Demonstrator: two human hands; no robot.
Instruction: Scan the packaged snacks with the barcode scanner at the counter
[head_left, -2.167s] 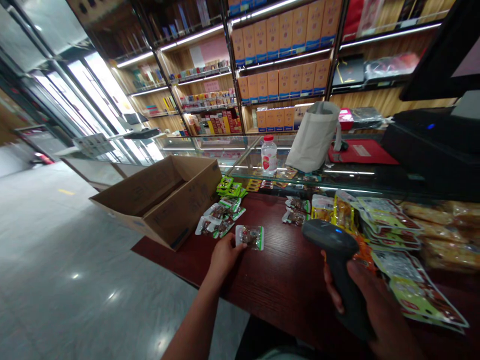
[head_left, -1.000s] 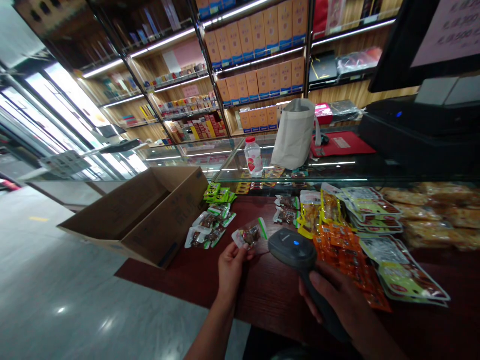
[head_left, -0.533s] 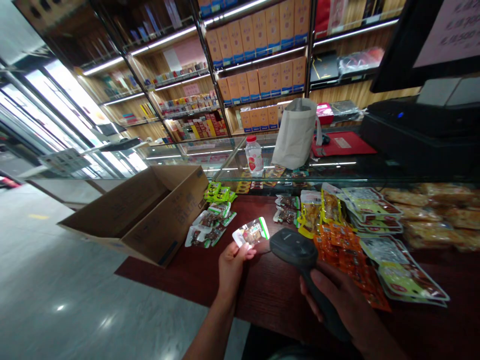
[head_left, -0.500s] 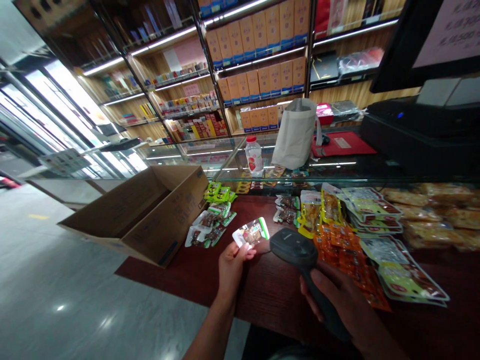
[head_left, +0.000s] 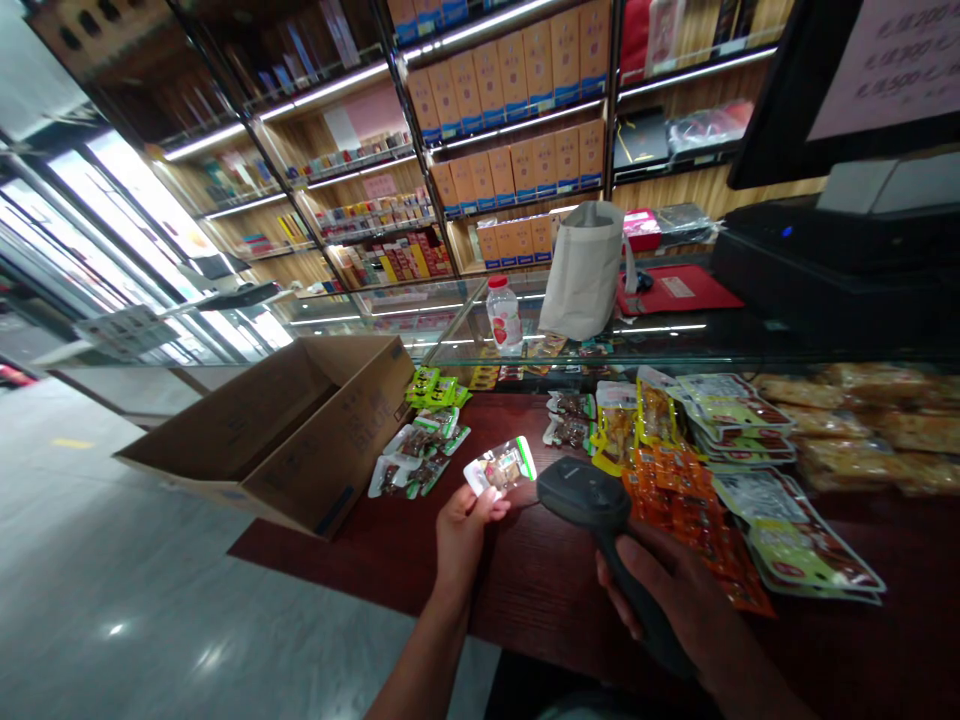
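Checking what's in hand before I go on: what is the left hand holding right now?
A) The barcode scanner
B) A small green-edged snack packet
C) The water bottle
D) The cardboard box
B. The left hand pinches a small green-edged snack packet, while the right hand holds the handheld barcode scanner.

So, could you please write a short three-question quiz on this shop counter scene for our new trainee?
1. What does the right hand hold?
2. True or false: the canvas tote bag stands on the glass display case.
3. Which does the left hand hold: A, a cardboard box; B, a small snack packet with green edging; C, a plastic bottle?

Key: 1, a handheld barcode scanner; 2, true; 3, B.
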